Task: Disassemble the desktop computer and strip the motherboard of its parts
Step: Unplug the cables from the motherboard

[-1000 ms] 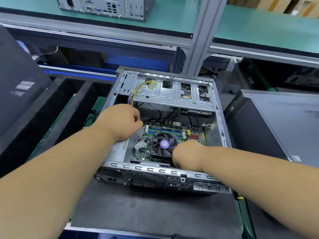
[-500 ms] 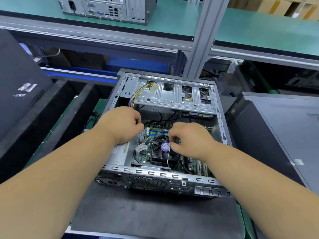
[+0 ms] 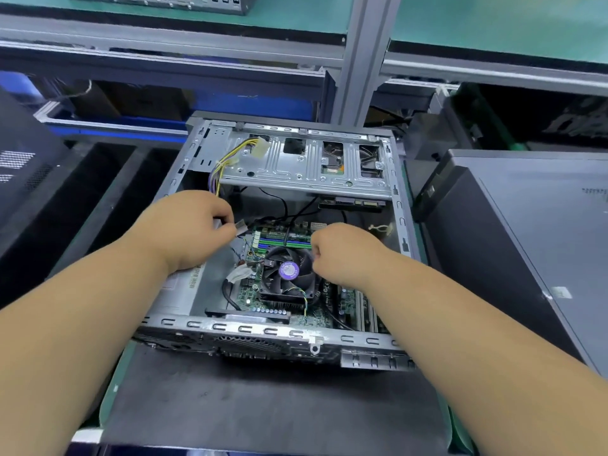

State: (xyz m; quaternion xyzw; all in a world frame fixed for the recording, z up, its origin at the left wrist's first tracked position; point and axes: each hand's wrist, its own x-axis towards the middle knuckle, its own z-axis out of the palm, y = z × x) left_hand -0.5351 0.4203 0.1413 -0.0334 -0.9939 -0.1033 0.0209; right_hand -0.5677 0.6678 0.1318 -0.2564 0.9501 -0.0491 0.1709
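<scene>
Bare matt grey metal case (image 3: 263, 330); black plastic fan (image 3: 288, 274); green glossy board (image 3: 250, 291); dark matt mat (image 3: 263, 406).

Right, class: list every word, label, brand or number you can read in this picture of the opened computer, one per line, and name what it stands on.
No text here can be read.
Purple sticker on the fan: print too small and blurred.
White label on the power supply: barcode-like print, unreadable.
White sticker on the dark side panel: blurred.
Pale markings at that panel's far edge: unreadable.
Motherboard markings: too small.
</scene>
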